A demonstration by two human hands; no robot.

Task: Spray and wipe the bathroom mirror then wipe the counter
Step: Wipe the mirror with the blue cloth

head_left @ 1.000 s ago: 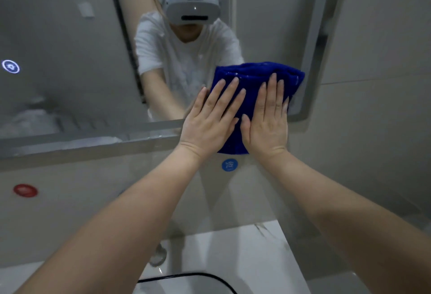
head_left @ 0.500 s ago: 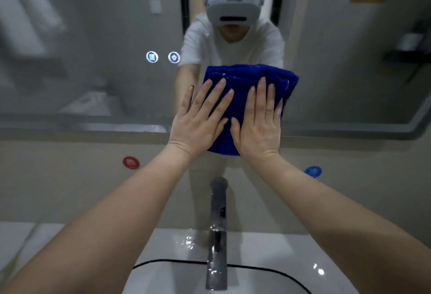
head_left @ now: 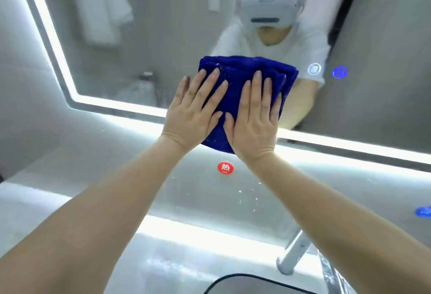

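The large light-edged wall mirror (head_left: pixel 163 49) lies behind the fingers (head_left: pixel 256 88). Under them sits the folded blue microfibre cloth (head_left: pixel 235 72). The left hand (head_left: pixel 193 116) and right hand (head_left: pixel 254 126) press it flat, fingers straight and slightly spread. With nothing gripping it, uneven pressure could probably let it slide free.

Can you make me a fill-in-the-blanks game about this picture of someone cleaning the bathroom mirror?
The left hand and right hand press a folded ____ cloth flat against the mirror.
The round sticker just under the cloth is ____.
The faucet stands at the picture's lower ____ side.
Missing words: blue; red; right.
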